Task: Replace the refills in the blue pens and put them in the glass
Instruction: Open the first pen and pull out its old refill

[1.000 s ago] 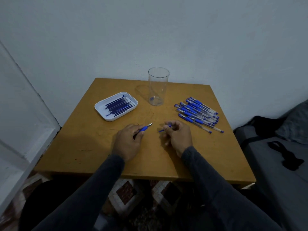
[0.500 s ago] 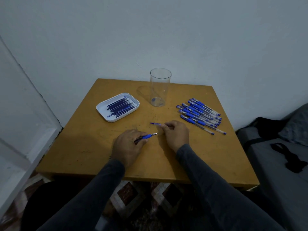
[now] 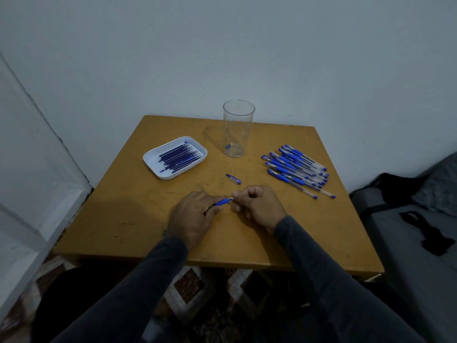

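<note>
Cap [image 3: 233, 179] now dropped on table [image 3: 123, 219]; your right hand [image 3: 259, 206] pinches the tip of the pen [image 3: 222, 201] your left hand [image 3: 193, 219] grips; glass [image 3: 238, 129] holds no pens; tray [image 3: 158, 167] holds refills [image 3: 179, 158].

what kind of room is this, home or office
Most likely a room in a home, not an office: a small wooden table pushed into the corner of plain painted walls, a grey bed or sofa beside it with dark clothing on top, and patterned floor tiles below.
</note>
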`<state>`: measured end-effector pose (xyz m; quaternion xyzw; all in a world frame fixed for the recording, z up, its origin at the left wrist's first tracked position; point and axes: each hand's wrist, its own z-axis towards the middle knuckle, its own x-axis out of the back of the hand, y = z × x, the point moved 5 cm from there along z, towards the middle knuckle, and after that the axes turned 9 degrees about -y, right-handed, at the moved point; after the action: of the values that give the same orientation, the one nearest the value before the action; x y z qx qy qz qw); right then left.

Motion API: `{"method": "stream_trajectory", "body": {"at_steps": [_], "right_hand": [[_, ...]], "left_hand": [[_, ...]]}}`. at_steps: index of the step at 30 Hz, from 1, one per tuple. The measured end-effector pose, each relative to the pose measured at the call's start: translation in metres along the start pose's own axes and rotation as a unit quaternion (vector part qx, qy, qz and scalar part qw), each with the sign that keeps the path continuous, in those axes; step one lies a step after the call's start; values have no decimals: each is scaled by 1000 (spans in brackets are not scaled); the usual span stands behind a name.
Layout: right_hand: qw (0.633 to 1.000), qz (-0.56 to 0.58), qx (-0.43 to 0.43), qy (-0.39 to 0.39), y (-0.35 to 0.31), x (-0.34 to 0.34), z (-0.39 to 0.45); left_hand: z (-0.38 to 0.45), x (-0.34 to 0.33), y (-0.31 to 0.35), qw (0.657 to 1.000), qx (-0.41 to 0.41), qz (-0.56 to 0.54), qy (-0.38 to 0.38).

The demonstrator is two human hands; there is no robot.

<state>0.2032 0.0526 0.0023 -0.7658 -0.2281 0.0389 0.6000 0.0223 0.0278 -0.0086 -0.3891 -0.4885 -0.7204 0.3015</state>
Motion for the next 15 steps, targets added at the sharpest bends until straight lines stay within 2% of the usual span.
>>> {"method": "stream_trajectory", "body": {"at_steps": [8, 13, 15], "right_hand": [[1000, 0, 16, -10, -1, -1, -2], [999, 41, 18, -7, -5, -1, -1], [1000, 1, 11, 9, -5, -1, 1]], "left_hand": [[0, 0, -3, 999, -12, -42, 5], [-2, 5, -1, 998, -14, -64, 27], [-2, 6, -1, 997, -8, -69, 27]]}}
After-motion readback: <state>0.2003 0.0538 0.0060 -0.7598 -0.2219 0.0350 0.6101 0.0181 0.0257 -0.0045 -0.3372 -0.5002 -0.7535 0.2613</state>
